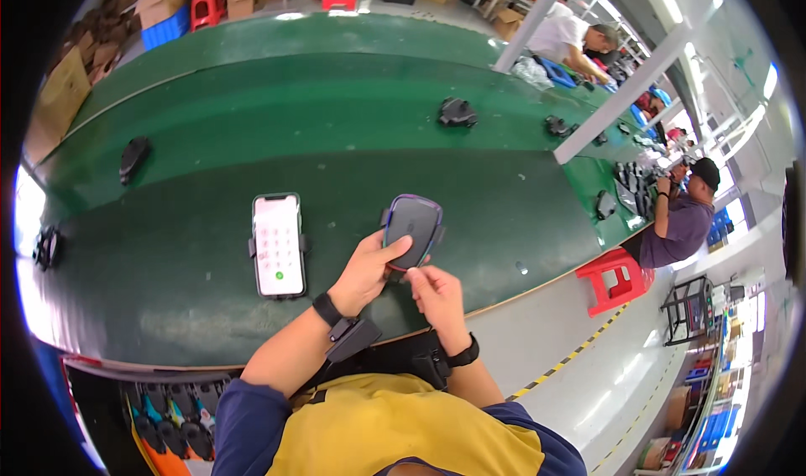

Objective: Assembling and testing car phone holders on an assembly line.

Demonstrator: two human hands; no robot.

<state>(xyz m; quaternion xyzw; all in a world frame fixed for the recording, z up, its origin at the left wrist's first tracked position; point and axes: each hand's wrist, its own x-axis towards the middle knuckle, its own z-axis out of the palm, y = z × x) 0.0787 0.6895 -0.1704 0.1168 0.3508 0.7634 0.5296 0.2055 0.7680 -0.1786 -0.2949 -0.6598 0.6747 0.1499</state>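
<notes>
A black phone holder (412,231) with a rounded face, a bluish-purple rim and side clamp arms is raised in front of me over the table. My left hand (369,266) grips it from the lower left, thumb lying across its face. At its bottom edge my right hand (437,295) is closed, thumb and fingertips pinched together; whatever sits between them is hidden. To the left, a smartphone (278,245) with a lit white keypad screen lies face up on the dark mat, with small black clamp arms showing at both its sides.
The green table (277,98) carries more black holders, one far left (134,159) and one beyond my hands (457,112). A white post (625,98) rises at the right. By the table's right edge stand a red stool (615,281) and a co-worker (684,216). Below left, a box holds several holders (172,413).
</notes>
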